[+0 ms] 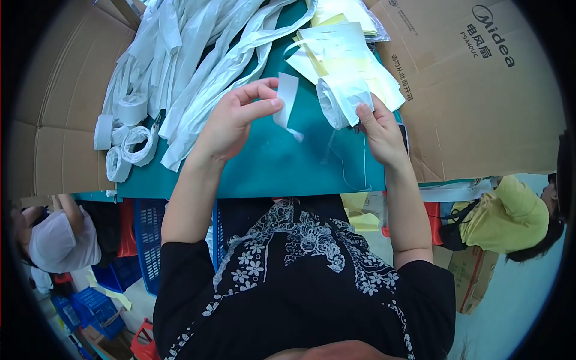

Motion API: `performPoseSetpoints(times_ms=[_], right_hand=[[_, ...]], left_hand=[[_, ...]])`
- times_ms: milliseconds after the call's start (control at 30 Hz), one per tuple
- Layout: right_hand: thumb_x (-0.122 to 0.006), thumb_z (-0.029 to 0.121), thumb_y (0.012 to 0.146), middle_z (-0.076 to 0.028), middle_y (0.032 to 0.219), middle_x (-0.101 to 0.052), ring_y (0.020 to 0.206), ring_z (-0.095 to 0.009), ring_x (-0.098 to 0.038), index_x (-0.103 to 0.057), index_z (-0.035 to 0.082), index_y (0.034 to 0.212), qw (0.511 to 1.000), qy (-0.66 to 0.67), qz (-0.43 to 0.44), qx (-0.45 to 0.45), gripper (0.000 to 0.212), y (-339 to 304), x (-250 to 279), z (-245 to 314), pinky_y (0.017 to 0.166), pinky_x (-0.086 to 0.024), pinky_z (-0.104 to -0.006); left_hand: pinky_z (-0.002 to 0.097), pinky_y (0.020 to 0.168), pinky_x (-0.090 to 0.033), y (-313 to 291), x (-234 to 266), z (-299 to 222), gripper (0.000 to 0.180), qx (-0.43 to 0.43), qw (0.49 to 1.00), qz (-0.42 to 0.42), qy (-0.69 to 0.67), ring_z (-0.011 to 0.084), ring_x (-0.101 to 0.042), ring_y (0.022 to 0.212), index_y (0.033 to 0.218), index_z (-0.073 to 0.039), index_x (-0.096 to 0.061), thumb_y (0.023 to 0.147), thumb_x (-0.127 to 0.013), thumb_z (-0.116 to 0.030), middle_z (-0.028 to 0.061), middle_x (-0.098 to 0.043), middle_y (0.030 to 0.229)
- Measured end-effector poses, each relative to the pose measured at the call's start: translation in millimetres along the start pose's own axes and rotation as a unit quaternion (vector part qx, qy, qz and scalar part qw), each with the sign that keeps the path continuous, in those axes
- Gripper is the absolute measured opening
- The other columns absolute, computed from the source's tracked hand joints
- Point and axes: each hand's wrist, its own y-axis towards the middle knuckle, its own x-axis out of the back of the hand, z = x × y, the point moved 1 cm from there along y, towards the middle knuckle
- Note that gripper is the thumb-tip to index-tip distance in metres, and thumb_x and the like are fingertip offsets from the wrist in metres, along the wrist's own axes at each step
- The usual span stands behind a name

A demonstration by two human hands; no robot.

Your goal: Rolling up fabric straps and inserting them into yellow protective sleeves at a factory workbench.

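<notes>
Over the green table (264, 162), my left hand (237, 114) pinches a short white strip (288, 99) between thumb and fingers. The strip's lower end curls into a small crumpled tip. My right hand (384, 135) grips a rolled-up white strip (336, 102), thumb across its flat outer layer. Something small and dark shows under the right thumb, too hidden to name. A thin clear thread (365, 159) dangles beneath the right hand in a loop. The two hands are apart, with bare table between them.
Long white strips (210, 66) spread over the far left. Several white rolls (139, 144) sit in front of them. Yellow and white sheets (354, 51) lie at the far right. Cardboard (474, 114) flanks both sides. A blue crate (150, 234) and two people are nearby.
</notes>
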Motion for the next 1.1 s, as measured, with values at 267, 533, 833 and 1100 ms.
performPoseSetpoints(times_ms=[267,533,833,1100], right_hand=[[-0.058,0.023,0.089,0.000,0.090,-0.059,0.074,-0.006,-0.052,-0.051,0.002,0.120,0.999,0.012,0.038,-0.015,0.038,-8.1,-36.8,-22.4,0.064,-0.043,-0.0211],[-0.069,0.015,0.079,-0.007,0.096,-0.061,0.077,-0.011,-0.057,-0.056,-0.001,0.113,0.995,-0.092,0.022,0.011,0.040,-19.2,-60.1,-28.0,0.067,-0.048,-0.0237],[-0.069,0.016,0.079,-0.008,0.096,-0.062,0.079,-0.013,-0.058,-0.058,-0.001,0.112,0.980,-0.159,0.013,0.116,0.038,-26.2,-68.0,-30.0,0.070,-0.046,-0.0236],[-0.062,0.015,0.087,-0.005,0.093,-0.061,0.077,-0.006,-0.055,-0.054,-0.001,0.110,0.993,0.106,-0.045,-0.041,0.030,-26.5,-85.1,-42.1,0.067,-0.045,-0.0195]], left_hand=[[0.0192,0.052,-0.040,-28.5,-23.5,16.8,0.013,0.108,0.990,0.051,-0.077,0.0056,-0.047,0.056,0.097,-0.004,-0.051,0.090,-0.054,-0.015,0.0007,-0.053,0.074],[0.0170,0.045,-0.034,-42.2,-31.2,56.5,0.022,0.049,0.989,-0.091,0.105,0.0013,-0.047,0.054,0.075,-0.003,-0.057,0.083,-0.068,-0.020,-0.0015,-0.057,0.063],[0.0167,0.048,-0.035,-44.7,-18.9,62.2,0.025,0.108,0.982,-0.101,0.114,0.0036,-0.049,0.054,0.069,-0.006,-0.054,0.079,-0.072,-0.019,-0.0002,-0.057,0.064],[0.0179,0.052,-0.038,-48.7,-3.8,73.3,0.026,0.066,0.974,-0.140,0.165,0.0039,-0.048,0.058,0.073,-0.005,-0.055,0.073,-0.077,-0.019,-0.0017,-0.057,0.067]])
